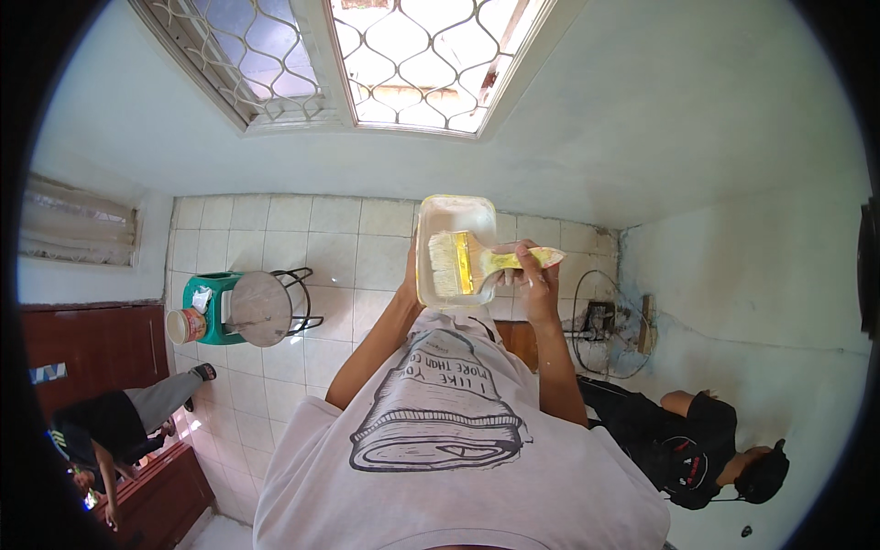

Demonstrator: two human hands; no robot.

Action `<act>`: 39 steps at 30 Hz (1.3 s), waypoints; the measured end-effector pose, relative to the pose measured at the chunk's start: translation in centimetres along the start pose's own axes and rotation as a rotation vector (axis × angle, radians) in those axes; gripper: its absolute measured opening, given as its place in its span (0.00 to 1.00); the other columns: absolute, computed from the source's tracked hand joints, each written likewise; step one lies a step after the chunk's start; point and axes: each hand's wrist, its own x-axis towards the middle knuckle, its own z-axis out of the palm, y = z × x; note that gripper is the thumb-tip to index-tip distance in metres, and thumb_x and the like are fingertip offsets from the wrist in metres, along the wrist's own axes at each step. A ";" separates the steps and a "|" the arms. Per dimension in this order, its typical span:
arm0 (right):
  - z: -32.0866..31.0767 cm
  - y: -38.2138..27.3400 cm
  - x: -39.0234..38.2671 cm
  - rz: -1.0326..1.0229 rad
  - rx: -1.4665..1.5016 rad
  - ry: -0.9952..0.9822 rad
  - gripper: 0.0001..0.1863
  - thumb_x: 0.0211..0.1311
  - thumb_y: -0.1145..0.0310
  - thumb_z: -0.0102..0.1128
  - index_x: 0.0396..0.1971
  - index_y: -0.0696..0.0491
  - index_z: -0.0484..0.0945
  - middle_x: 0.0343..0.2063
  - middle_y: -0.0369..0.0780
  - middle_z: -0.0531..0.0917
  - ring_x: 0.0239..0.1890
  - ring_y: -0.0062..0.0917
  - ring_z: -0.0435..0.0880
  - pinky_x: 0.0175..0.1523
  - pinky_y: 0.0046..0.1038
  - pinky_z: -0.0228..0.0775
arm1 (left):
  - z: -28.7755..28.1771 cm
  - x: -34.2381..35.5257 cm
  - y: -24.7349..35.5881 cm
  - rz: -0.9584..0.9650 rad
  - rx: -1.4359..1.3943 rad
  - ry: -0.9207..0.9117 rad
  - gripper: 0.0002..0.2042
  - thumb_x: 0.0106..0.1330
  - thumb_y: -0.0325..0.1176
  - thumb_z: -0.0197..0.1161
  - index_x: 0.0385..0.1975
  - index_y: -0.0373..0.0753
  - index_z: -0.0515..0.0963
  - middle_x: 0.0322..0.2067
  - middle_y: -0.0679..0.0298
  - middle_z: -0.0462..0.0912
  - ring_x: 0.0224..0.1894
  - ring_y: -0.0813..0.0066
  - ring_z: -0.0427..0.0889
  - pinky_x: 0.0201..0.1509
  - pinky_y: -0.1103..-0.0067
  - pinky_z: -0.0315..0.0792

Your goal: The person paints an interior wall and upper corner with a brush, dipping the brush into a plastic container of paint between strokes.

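A wide paintbrush (465, 261) with a yellow band and a paint-smeared handle lies across the mouth of a paint tray (458, 203). The tray is a rounded, whitish rectangle with a yellowish rim. My right hand (539, 286) is closed around the brush handle, just right of the tray. The brush's pale bristles point left, over the inside of the tray. Along the tray's left side, my left hand (411, 271) holds it up; most of those fingers are hidden behind the tray.
Ahead stands a pale wall (367, 165) below a grilled window (417, 64). To the left are a green plastic stool (213, 298), a round-topped stool (266, 309) and a bucket (186, 325). A looped cable (577, 284) lies right. One person (119, 426) is lower left, another (687, 449) lower right.
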 end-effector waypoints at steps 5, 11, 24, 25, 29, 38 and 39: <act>0.1 0.0 -0.2 0.011 0.058 0.073 0.22 0.73 0.56 0.52 0.35 0.62 0.83 0.29 0.40 0.84 0.26 0.19 0.74 0.33 0.22 0.64 | -1.2 0.4 0.5 -0.017 -0.006 0.062 0.32 0.75 0.60 0.41 0.67 0.41 0.65 0.57 0.56 0.77 0.53 0.62 0.82 0.55 0.66 0.82; 0.0 2.5 -0.6 0.008 0.155 0.155 0.23 0.74 0.55 0.51 0.41 0.63 0.82 0.31 0.43 0.84 0.28 0.20 0.75 0.35 0.24 0.65 | -0.1 0.0 0.5 -0.067 -0.018 0.068 0.38 0.73 0.68 0.35 0.68 0.41 0.64 0.58 0.54 0.76 0.56 0.59 0.80 0.59 0.62 0.79; 0.1 0.9 -1.4 0.015 0.169 0.061 0.24 0.76 0.58 0.49 0.53 0.65 0.78 0.38 0.43 0.83 0.36 0.22 0.79 0.48 0.26 0.74 | 1.1 -0.1 0.2 -0.028 0.076 0.119 0.37 0.74 0.66 0.33 0.71 0.43 0.60 0.63 0.54 0.71 0.61 0.59 0.77 0.63 0.63 0.77; 0.5 1.0 -1.6 0.006 0.154 0.069 0.23 0.76 0.58 0.49 0.54 0.65 0.78 0.39 0.43 0.83 0.36 0.22 0.79 0.48 0.26 0.74 | 1.2 -0.1 0.2 -0.022 0.062 0.118 0.37 0.74 0.66 0.33 0.71 0.43 0.60 0.63 0.54 0.71 0.62 0.59 0.77 0.64 0.63 0.76; 1.8 1.9 -2.5 -0.033 0.149 0.108 0.23 0.77 0.60 0.47 0.54 0.65 0.77 0.39 0.42 0.83 0.38 0.22 0.79 0.48 0.26 0.74 | 0.8 0.0 0.2 -0.028 -0.023 0.093 0.37 0.74 0.67 0.33 0.73 0.46 0.56 0.68 0.55 0.67 0.66 0.58 0.72 0.68 0.61 0.73; 2.4 3.8 -3.7 0.071 0.078 0.080 0.22 0.79 0.60 0.45 0.55 0.64 0.77 0.38 0.40 0.82 0.39 0.20 0.77 0.49 0.22 0.69 | -1.3 0.2 -0.8 -0.059 -0.008 0.139 0.43 0.67 0.75 0.34 0.71 0.47 0.60 0.63 0.55 0.72 0.61 0.57 0.77 0.64 0.60 0.76; 2.6 3.9 -3.7 0.067 0.123 0.083 0.23 0.78 0.61 0.45 0.55 0.65 0.77 0.39 0.42 0.82 0.38 0.22 0.77 0.48 0.24 0.69 | -1.2 0.2 -0.7 -0.069 -0.016 0.146 0.43 0.67 0.75 0.35 0.71 0.47 0.60 0.63 0.55 0.72 0.61 0.57 0.77 0.64 0.60 0.76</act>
